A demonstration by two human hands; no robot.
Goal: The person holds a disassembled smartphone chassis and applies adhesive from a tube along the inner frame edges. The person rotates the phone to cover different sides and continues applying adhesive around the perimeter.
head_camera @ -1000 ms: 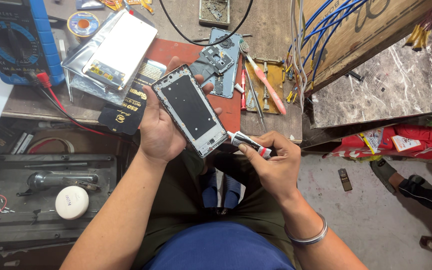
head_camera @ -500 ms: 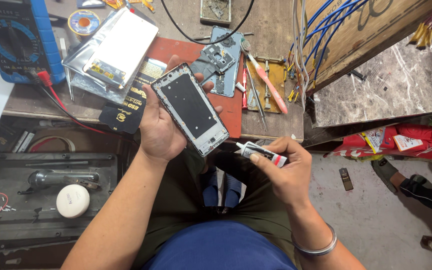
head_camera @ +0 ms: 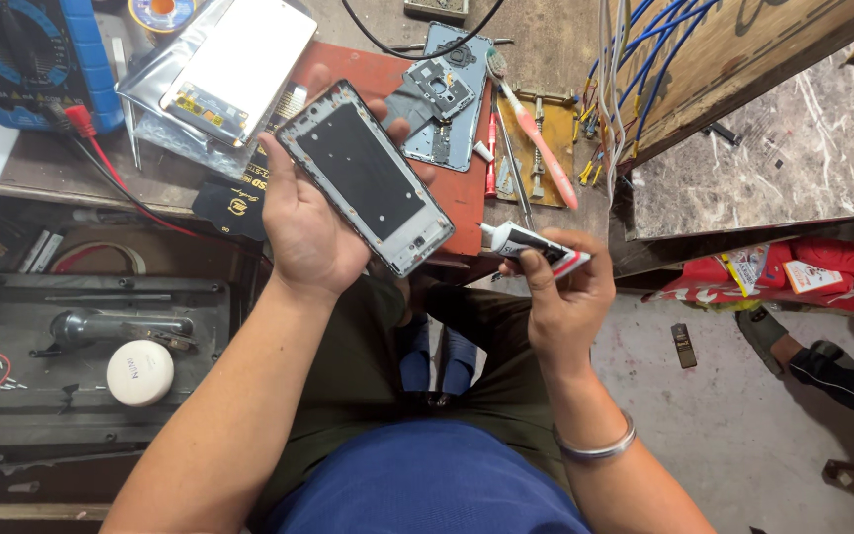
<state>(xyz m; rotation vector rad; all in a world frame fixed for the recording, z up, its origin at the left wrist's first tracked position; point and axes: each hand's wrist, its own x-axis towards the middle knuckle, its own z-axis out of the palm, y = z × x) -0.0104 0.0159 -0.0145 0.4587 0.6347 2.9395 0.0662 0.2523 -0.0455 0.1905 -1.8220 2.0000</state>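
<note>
My left hand [head_camera: 313, 222] cradles the phone frame [head_camera: 366, 176], fingers wrapped round its edges, dark inner face up and tilted toward me. My right hand [head_camera: 565, 297] is closed on a small glue tube [head_camera: 531, 247], thumb and fingers pinched along its body, white nozzle pointing back toward the frame's lower corner. A second ago that nozzle sat right against the frame's bottom edge; now I have drawn the tube off to the right and there is a clear gap between the two, while the frame has stayed put in my left palm. I read that as a pause in the bead along that edge, though I cannot tell whether any glue is laid. Just beyond my left fingers lies the red mat [head_camera: 387, 79] with a phone back cover [head_camera: 452, 99] on it, and past my right hand a pink-handled brush [head_camera: 536, 138]. Far off my left wrist sits the blue meter [head_camera: 37, 54].
</note>
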